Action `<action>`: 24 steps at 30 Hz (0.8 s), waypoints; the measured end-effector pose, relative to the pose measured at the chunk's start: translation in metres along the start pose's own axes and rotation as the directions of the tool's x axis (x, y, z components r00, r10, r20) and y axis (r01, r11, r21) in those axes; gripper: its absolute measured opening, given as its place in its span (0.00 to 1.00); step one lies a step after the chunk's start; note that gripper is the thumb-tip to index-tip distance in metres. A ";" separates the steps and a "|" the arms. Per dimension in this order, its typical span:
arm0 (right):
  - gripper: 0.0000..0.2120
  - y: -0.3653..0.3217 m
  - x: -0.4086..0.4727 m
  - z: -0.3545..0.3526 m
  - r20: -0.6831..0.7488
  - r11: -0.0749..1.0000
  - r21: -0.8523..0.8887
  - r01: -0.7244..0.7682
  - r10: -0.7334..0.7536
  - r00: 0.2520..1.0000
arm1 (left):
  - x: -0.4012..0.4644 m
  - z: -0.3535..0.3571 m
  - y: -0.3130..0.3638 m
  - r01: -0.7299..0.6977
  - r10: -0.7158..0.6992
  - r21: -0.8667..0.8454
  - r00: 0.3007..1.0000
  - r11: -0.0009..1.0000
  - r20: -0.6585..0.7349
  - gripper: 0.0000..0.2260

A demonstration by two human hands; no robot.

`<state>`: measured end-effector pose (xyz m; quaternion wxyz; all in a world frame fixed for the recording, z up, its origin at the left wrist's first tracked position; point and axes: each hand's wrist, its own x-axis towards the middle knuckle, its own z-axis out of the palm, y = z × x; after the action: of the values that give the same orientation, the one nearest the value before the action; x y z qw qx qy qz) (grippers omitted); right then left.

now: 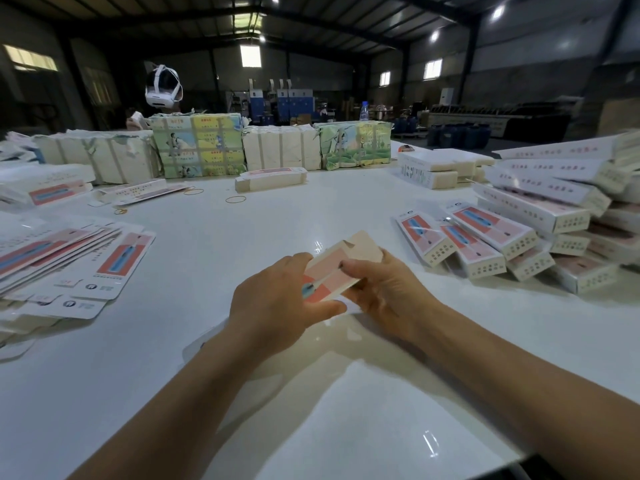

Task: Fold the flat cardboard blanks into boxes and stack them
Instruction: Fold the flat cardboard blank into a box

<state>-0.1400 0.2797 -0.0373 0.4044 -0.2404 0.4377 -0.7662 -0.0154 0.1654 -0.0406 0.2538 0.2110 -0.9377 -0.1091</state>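
- both hands, left hand (277, 299) and right hand (384, 289), gripped one half-formed box (332, 268) above the table (242, 237).
- finished boxes (540, 216) lay piled right; many flat blanks (79, 265) waited left.

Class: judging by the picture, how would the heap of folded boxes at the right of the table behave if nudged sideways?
The heap of folded boxes lies crisscrossed and tilted, so it would probably slump. They look hollow and light, and the white table looks glossy, so loose ones likely slide.
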 end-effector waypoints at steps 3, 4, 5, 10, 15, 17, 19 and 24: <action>0.09 0.004 -0.005 0.000 -0.006 0.927 -0.299 0.228 -0.241 0.971 | 0.000 0.001 0.001 -0.002 0.002 -0.020 1.000 1.000 -0.001 0.29; 0.05 0.006 -0.007 0.001 0.033 0.787 -0.514 0.341 -0.378 0.925 | 0.001 0.002 0.002 -0.001 0.001 -0.016 1.000 1.000 -0.008 0.28; 0.05 0.009 -0.009 0.001 0.097 0.573 -0.715 0.400 -0.485 0.869 | 0.002 0.002 0.003 0.002 -0.002 0.001 1.000 1.000 -0.016 0.28; 0.17 0.021 -0.009 0.002 0.245 0.133 -0.926 0.354 -0.503 0.829 | 0.000 0.004 0.002 0.019 -0.015 0.093 0.999 0.995 -0.044 0.27; 0.15 0.010 -0.009 0.008 0.034 0.789 -0.556 0.263 -0.295 0.955 | -0.001 0.001 -0.002 0.008 0.007 0.152 0.995 0.988 -0.100 0.30; 0.11 0.006 -0.009 0.008 0.013 0.890 -0.406 0.207 -0.221 0.975 | -0.001 0.001 -0.002 0.005 0.012 0.158 0.995 0.987 -0.102 0.30; 0.10 0.004 -0.009 0.007 0.011 0.915 -0.350 0.200 -0.209 0.978 | -0.001 0.001 -0.002 0.000 0.017 0.164 0.994 0.986 -0.107 0.30; 0.12 0.003 -0.008 0.006 -0.024 0.919 -0.323 0.226 -0.247 0.969 | -0.002 0.001 -0.004 -0.010 0.025 0.126 0.993 0.992 -0.118 0.30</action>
<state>-0.1303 0.2831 -0.0368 0.2506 -0.3286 0.5360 -0.7361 -0.0134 0.1628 -0.0433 0.2965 0.2243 -0.9276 -0.0349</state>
